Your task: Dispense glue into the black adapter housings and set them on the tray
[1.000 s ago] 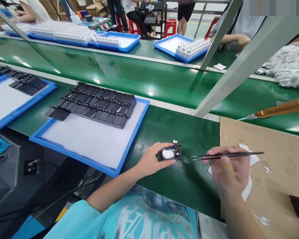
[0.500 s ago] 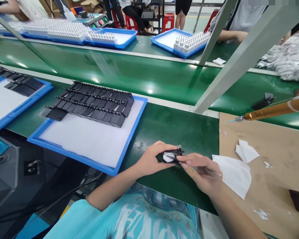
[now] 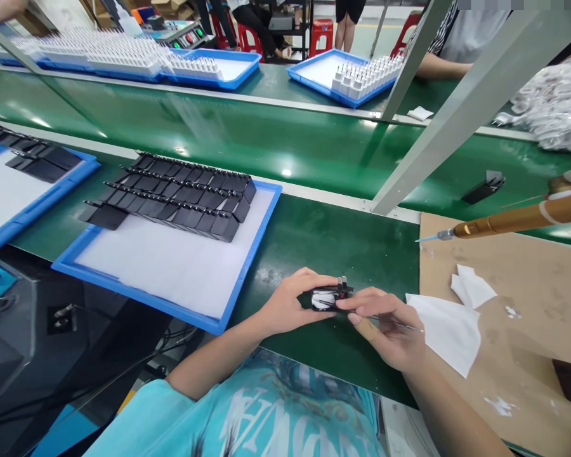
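My left hand (image 3: 292, 303) grips a small black open case (image 3: 327, 297) with a white part inside and small wired bits on top, held just above the green bench. My right hand (image 3: 387, 327) pinches thin metal tweezers (image 3: 400, 325) and its fingertips touch the case's right end; the tweezer tips are hidden at the case. Both hands are closed around what they hold.
A blue tray (image 3: 247, 266) with rows of black cases lies to the left, another blue tray (image 3: 42, 197) further left. A brown cardboard sheet (image 3: 528, 298) with white paper scraps (image 3: 450, 339) lies right. A gold-handled tool (image 3: 514, 219) hangs over it. A grey slanted post (image 3: 457, 108) crosses above.
My right hand swung the tweezers left from over the cardboard to the case. The white paper scraps now lie uncovered. The left hand has kept hold of the case.
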A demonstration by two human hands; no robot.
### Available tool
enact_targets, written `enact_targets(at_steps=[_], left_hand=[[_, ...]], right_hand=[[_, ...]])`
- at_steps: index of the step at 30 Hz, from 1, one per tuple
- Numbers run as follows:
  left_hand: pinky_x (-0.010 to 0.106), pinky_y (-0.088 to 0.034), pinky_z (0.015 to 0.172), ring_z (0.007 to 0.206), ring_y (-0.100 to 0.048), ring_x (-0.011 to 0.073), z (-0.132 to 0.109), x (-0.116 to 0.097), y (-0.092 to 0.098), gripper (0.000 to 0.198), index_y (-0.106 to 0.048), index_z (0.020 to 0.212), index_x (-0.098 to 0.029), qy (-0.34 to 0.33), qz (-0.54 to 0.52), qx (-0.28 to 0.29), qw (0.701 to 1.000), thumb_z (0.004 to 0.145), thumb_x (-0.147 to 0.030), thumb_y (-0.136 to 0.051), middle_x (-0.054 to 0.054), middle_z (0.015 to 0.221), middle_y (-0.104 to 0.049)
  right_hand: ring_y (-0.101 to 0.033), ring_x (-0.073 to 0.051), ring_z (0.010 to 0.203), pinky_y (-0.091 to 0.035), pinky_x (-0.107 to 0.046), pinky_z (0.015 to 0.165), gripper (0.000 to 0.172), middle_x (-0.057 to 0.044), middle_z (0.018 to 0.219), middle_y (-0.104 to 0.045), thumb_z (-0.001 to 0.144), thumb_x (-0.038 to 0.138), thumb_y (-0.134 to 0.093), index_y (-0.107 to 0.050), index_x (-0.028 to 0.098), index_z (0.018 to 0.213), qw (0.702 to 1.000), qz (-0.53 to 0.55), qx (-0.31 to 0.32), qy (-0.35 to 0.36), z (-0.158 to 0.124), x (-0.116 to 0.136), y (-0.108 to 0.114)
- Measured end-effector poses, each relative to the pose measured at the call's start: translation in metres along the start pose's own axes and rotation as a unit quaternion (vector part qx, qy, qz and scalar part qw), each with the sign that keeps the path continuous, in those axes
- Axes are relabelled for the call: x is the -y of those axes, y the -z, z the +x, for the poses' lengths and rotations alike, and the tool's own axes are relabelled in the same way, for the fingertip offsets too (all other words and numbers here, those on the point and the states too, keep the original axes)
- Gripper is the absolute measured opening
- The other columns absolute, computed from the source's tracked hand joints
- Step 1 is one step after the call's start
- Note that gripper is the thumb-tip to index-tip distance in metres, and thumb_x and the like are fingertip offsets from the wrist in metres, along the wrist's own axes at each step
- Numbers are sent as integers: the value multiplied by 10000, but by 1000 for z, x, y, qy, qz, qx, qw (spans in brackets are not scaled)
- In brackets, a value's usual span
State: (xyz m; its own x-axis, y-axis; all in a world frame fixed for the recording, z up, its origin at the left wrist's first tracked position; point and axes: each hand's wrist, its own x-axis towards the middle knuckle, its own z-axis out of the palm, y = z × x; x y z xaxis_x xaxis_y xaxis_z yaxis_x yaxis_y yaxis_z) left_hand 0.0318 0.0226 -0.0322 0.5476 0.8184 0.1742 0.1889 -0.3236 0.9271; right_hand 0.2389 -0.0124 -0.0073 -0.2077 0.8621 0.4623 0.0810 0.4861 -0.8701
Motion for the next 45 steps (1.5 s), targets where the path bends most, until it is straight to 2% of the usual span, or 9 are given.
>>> enact_targets(at_steps=[9,15,24,32,40,45], left_hand=[[354,-500,904,1020,-600,209,-1,1,1,473,-620,1246,-266,16,0,1,1000,794,-342,-737,63,1172,-686],[347,-511,870,979,-620,211,0,-1,1,472,-637,1222,-253,38,-7,0,999,776,-360,-748,72,1101,-695],[332,-511,873,978,-619,202,-1,-2,1,481,-630,1232,-254,33,-15,10,999,777,-349,-752,66,1100,-689],[321,-504,866,977,-620,196,-2,-1,-1,477,-634,1220,-243,26,-15,17,999,771,-339,-761,63,1102,-693],[329,-500,890,1003,-612,200,-2,-2,-2,477,-625,1230,-246,20,-11,12,1000,780,-342,-753,58,1139,-690],[328,-500,875,994,-613,201,-2,-1,-3,473,-630,1218,-233,26,-21,12,999,776,-347,-755,65,1116,-689]], right_hand=[[-707,-176,807,-595,-343,688,279,-48,893,-769,773,8,-627,-611,250,910,1000,-8,20,5,0,-1,2],[-705,-177,772,-590,-340,649,301,-51,914,-771,772,13,-632,-611,261,942,1000,4,-16,18,0,-2,4],[-688,-172,787,-590,-344,669,304,-53,922,-767,768,2,-627,-608,254,937,999,-35,29,27,4,1,6],[-705,-172,792,-592,-337,667,321,-46,926,-767,762,-7,-630,-608,258,942,1000,14,6,23,0,-4,6],[-694,-169,797,-588,-328,682,328,-55,930,-764,746,-27,-625,-618,240,936,999,-23,30,34,4,1,7],[-683,-163,774,-574,-317,663,322,-61,927,-760,745,-31,-616,-611,233,929,999,-5,17,41,1,-1,7]])
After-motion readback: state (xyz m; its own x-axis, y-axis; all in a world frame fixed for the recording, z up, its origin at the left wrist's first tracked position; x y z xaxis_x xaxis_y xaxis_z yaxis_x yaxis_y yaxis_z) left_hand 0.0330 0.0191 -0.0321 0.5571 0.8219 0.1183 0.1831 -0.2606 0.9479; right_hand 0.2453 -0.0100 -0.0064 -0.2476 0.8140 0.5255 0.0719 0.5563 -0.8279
